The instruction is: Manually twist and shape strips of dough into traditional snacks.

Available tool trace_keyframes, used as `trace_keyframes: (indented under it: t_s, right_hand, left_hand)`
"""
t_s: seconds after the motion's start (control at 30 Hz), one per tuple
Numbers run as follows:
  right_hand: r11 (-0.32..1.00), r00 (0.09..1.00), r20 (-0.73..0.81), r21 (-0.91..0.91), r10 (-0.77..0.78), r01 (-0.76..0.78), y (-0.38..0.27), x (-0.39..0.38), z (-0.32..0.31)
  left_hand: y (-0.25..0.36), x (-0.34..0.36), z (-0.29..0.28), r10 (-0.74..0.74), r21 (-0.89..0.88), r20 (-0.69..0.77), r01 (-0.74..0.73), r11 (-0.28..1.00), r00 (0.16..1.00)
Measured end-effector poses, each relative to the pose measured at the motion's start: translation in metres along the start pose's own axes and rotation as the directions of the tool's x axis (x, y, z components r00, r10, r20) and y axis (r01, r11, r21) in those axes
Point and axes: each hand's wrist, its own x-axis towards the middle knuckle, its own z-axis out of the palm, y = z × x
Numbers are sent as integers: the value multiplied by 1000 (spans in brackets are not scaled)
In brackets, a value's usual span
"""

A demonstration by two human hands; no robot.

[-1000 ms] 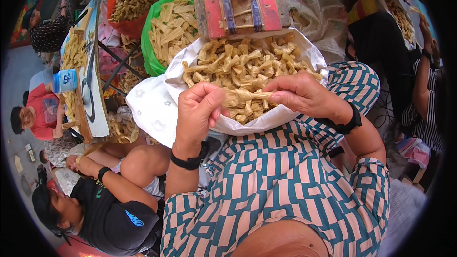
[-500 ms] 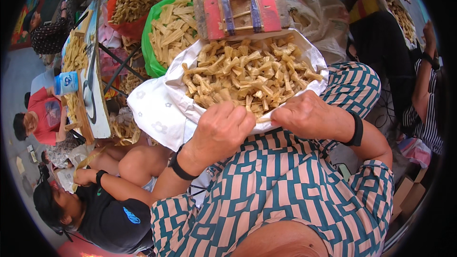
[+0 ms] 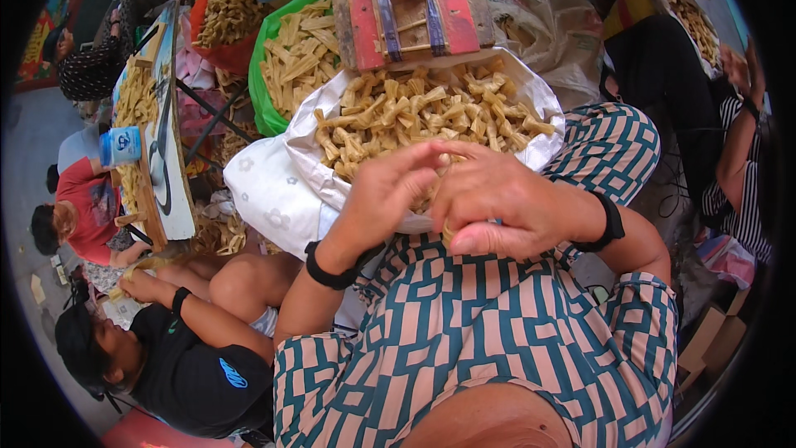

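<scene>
My left hand (image 3: 390, 195) is raised over the near side of a white cloth sack (image 3: 543, 87), fingers stretched toward my right hand. Bent over at the wrist, my right hand (image 3: 510, 203) has its thumb and fingers closed round a small tan knotted piece (image 3: 448, 235), of which only a bit shows. The two hands meet at the fingertips. Below and beyond them, the rolled-open sack on my lap holds a heap of tan knotted pieces (image 3: 414, 112), twisted narrow in the middle with flared ends. My hands hide the heap's near part.
A red wooden board with a slotted holder (image 3: 402, 0) stands just beyond the sack. Left of it is a green bag (image 3: 269, 75) of flat tan strips. A co-worker in black (image 3: 199, 373) sits close at my left, near a table (image 3: 178, 174). Another person's arm (image 3: 738, 149) is at right.
Both hands have come up and inward from the sack's near rim, meeting in front of the heap. My left fingers have opened out, and my right hand has turned over.
</scene>
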Motion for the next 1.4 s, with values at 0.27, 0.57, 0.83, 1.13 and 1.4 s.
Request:
trace_keyframes:
  t_s: [0.27,0.57,0.83,1.13,1.4]
  right_hand:
    - [973,971,56,-25,231,-230,5,-5,-13]
    - [963,983,-66,-199,173,-183,12,-13,-25]
    - [957,978,-117,-214,172,-194,42,-31,-2]
    - [843,863,-70,269,500,-466,31,-19,7]
    - [881,895,-134,285,426,-377,51,-15,23]
  left_hand:
    - [-1,-6,-49,-116,-604,401,357,712,909]
    - [1,-26,-42,-394,-280,381,510,813,836]
    - [21,-27,-25,41,-923,176,150,354,984]
    - [30,3,5,407,634,40,-338,696,913]
    - [30,9,15,518,725,124,-434,535,846]
